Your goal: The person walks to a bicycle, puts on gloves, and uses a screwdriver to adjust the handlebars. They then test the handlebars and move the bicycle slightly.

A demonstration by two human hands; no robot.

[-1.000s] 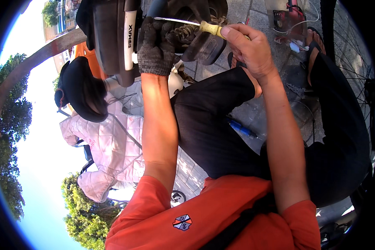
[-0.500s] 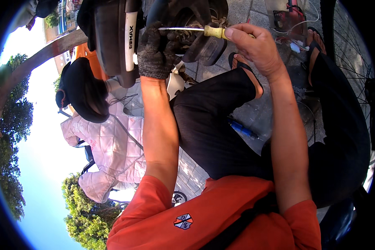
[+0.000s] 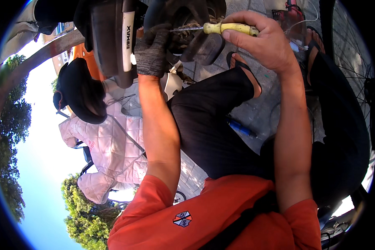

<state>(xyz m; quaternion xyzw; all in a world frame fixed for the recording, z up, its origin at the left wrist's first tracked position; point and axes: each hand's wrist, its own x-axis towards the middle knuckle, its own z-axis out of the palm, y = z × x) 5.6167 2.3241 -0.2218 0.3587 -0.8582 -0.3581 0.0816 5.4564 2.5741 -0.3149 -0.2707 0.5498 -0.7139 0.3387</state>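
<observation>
My right hand (image 3: 266, 43) is bare and closed around the yellow handle of a screwdriver (image 3: 212, 28). Its metal shaft points left, across the dark vehicle part in front of me. At the shaft's far end is my left hand (image 3: 153, 52), in a dark grey knitted glove, with its fingers curled in among the dark parts. What those fingers grip is hidden, and so is the screwdriver's tip. Below the shaft juts a black rounded plastic piece (image 3: 208, 51). Close by on the left stands a dark housing (image 3: 108, 39) with a white strip (image 3: 127, 37).
A blue pen-shaped tool (image 3: 242, 130) lies on the paving by my leg. Farther right are a red device (image 3: 284, 20) with wires and a spoked wheel (image 3: 354, 71). On the left are a black seat-like shape (image 3: 83, 91) and a pink quilted cover (image 3: 116, 141).
My right hand has shifted its grip, with its fingers now over the top of the handle and the thumb beneath. The left hand has moved slightly left. More of a person shows at the top left.
</observation>
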